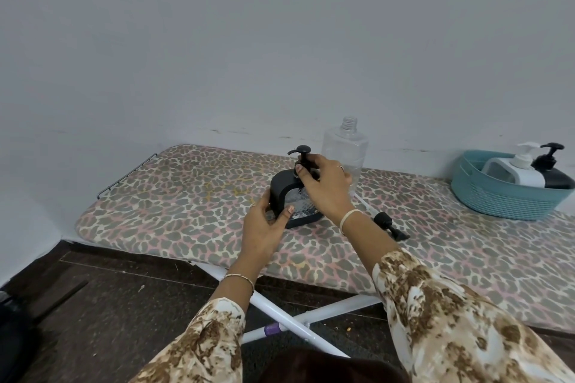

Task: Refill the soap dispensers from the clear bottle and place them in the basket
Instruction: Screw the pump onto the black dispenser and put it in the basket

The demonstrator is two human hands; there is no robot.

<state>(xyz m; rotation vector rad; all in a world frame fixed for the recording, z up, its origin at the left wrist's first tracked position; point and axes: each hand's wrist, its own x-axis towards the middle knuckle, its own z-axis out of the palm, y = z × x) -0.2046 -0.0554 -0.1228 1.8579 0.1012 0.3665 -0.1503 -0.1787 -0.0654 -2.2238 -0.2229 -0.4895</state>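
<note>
A black soap dispenser with a clear patterned window stands on the leopard-print ironing board. My left hand grips its lower left side. At its neck, my right hand closes around the black pump top. Just behind, the clear bottle stands upright without a cap, partly hidden by my right hand. At the far right, a teal basket holds a white dispenser and a black dispenser.
A separate black pump cap lies on the board to the right of my right wrist. The board stands against a white wall on white crossed legs over a dark floor. A wire rest ends the board on the left.
</note>
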